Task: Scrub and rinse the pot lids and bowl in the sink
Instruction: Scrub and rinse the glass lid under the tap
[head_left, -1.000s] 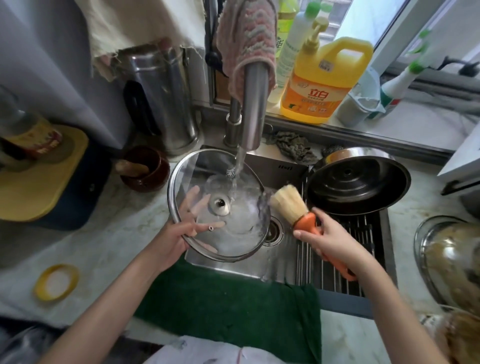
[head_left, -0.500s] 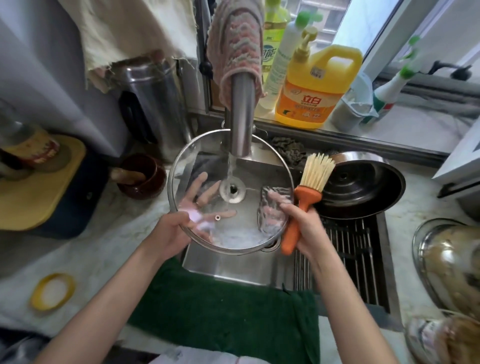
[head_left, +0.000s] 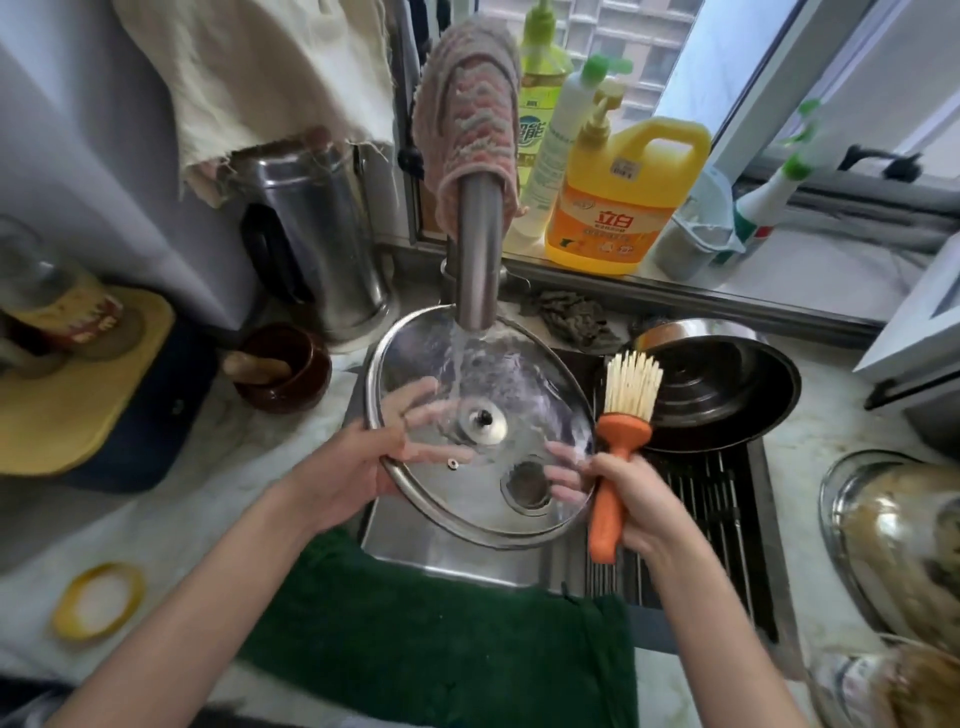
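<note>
Holding the glass lid (head_left: 519, 384) over the sink (head_left: 415, 540), my left hand (head_left: 358, 467) clamps its left rim, thumb on top, fingers spread flat beneath the glass. My right hand (head_left: 644, 504) is clenched round the orange handle of the brush (head_left: 621, 431), bristles up, its fingertips reaching under the lid's right edge. Water from the tap (head_left: 475, 260) strikes the lid just beyond my left fingers.

Recommendation: tilt the lid so the flow sheets off into the sink, and turn it by the rim.

Condition: clear glass, steel rim, centre fixing, small vent hole; wet, no residue discernible.

Beyond my right hand a dark steel vessel (head_left: 717, 395) sits over the rack (head_left: 701, 499); lid or bowl, I cannot tell.
</note>
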